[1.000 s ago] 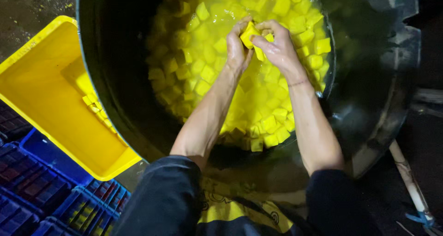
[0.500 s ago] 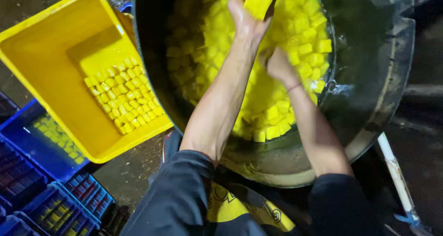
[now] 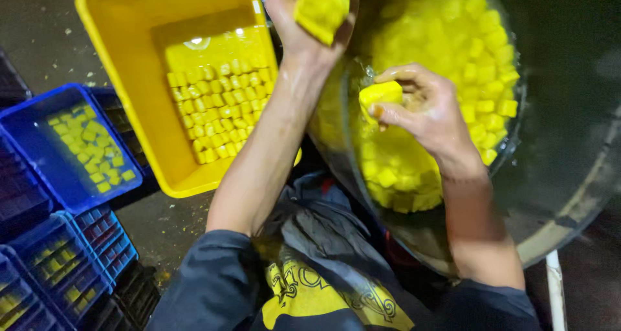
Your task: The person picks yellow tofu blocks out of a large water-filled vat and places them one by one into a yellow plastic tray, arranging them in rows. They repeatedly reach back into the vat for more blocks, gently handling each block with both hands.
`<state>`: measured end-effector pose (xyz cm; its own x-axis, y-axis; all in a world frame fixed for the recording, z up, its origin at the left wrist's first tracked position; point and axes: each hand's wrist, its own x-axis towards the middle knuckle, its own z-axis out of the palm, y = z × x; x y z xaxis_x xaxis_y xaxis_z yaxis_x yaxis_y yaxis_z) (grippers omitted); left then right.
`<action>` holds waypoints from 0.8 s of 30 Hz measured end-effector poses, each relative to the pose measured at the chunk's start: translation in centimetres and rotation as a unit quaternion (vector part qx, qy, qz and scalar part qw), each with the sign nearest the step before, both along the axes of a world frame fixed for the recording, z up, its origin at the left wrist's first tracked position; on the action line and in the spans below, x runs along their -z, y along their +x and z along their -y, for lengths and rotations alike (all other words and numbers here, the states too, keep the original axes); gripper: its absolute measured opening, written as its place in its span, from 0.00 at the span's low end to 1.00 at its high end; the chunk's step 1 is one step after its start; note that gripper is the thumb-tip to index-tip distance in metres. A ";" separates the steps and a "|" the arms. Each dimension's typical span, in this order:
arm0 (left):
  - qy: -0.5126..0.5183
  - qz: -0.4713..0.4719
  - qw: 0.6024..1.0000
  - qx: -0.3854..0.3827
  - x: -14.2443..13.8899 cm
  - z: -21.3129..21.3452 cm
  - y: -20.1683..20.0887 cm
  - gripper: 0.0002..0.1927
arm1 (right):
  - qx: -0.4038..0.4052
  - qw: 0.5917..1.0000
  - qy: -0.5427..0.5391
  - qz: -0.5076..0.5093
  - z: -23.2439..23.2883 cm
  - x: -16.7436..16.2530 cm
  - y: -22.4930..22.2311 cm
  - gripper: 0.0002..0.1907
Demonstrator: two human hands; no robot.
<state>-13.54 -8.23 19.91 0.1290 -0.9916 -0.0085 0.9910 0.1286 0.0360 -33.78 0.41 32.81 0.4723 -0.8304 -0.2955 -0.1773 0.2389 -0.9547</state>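
Tofu cube [image 3: 321,8] in left hand [image 3: 304,27], bright yellow, wet, rounded edges

Left of centre, a blue crate [image 3: 39,121] sits on the dark floor [image 3: 39,40], holding a loose scatter of pale yellow cubes [image 3: 90,151] toward its right side. Below it, at the lower left of the frame, stacked blue lattice crates [image 3: 71,266] stand close together, with yellow bits showing through their grid openings. A white pole [image 3: 555,292] stands at the lower right edge.
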 end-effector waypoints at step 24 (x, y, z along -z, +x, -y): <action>0.445 0.189 0.874 0.053 26.2 -8.1 23.2 0.48 | -0.119 0.948 0.032 -0.293 11.8 31.6 36.2 0.24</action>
<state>9.70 -0.10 -6.25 0.1967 -0.6198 -0.7597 0.8916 -0.2092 0.4015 2.45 -11.37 1.18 0.3822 -0.6925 -0.6118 -0.7292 0.1807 -0.6601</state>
